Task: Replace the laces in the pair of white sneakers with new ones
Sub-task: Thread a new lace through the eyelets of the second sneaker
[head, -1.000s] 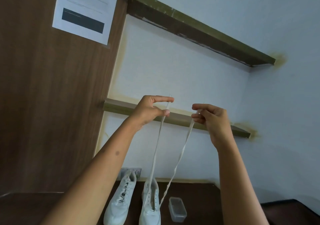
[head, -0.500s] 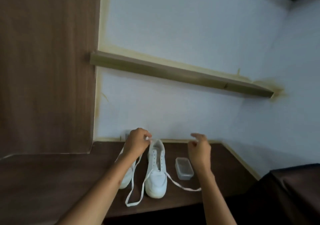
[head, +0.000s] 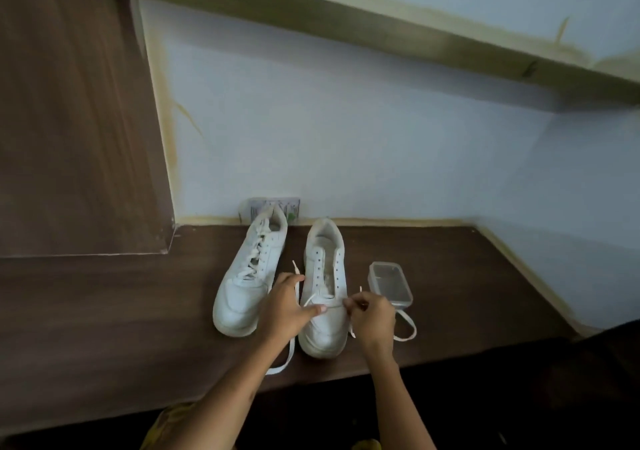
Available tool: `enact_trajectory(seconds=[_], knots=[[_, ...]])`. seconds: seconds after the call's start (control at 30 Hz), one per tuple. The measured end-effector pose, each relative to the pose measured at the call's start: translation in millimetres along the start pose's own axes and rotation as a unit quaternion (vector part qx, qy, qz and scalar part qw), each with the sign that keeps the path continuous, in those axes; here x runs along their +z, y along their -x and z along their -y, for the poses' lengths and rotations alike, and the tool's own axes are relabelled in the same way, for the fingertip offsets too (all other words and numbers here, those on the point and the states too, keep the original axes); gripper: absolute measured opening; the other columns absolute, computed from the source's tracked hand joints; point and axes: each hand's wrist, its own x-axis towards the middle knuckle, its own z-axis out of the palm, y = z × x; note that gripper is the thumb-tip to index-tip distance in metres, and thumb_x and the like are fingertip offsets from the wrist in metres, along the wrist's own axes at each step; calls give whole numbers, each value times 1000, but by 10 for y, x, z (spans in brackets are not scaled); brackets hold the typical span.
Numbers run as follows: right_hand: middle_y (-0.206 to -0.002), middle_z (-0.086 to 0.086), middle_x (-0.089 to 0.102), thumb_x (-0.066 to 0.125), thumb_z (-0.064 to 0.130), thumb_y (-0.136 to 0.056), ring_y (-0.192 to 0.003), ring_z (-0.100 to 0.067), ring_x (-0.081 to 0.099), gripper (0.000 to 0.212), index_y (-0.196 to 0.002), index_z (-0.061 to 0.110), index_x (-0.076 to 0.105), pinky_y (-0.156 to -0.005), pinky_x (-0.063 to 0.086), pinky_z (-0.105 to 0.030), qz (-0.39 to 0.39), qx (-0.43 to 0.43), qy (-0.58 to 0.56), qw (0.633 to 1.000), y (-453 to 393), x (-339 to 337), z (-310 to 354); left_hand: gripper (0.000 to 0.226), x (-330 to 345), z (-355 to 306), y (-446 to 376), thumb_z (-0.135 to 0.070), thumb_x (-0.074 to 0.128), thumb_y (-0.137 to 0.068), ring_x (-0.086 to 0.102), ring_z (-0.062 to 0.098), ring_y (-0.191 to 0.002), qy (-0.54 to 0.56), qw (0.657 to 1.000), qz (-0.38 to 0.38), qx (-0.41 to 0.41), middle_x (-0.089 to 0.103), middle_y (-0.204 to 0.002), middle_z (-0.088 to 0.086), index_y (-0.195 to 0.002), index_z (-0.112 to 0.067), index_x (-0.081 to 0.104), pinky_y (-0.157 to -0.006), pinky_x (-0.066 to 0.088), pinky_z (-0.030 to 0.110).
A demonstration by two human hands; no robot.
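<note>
Here your left hand (head: 287, 306) and right hand (head: 370, 314) each pinched the soft, limp lace (head: 325, 306) across the right sneaker (head: 325, 287)'s lowest eyelets; gripping near the stiff tips probably suited threading best

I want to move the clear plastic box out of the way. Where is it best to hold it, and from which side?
Probably grip the clear plastic box across its two long sides, coming from above and the right. It lies flat with its lid on, and the right hand, the lace and the right sneaker crowd its left and near sides.
</note>
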Motion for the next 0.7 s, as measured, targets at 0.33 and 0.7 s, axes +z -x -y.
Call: enact_trajectory(seconds=[0.33,0.7], knots=[[-84,-6,70,61,10,-95,-75,-17,67,10,-94,8,71,-66,52,-20,-166,62,-111,978,34,101,-78,76,108,162,-43,-45,84,-70,55,13,-113,28,999,-26,-3,50,-131,-7,-135,-19,54,-92,45,26],[-80,6,64,61,11,-95,-81,-11,60,14,-92,25,61,-67,43,-16,-76,-104,-28,991,82,293,83,10,81,258,-232,-15,73,-86,66,5,-80,72,988,-88,101,70,-91,-9,-94,-18,77,-75,56,32]])
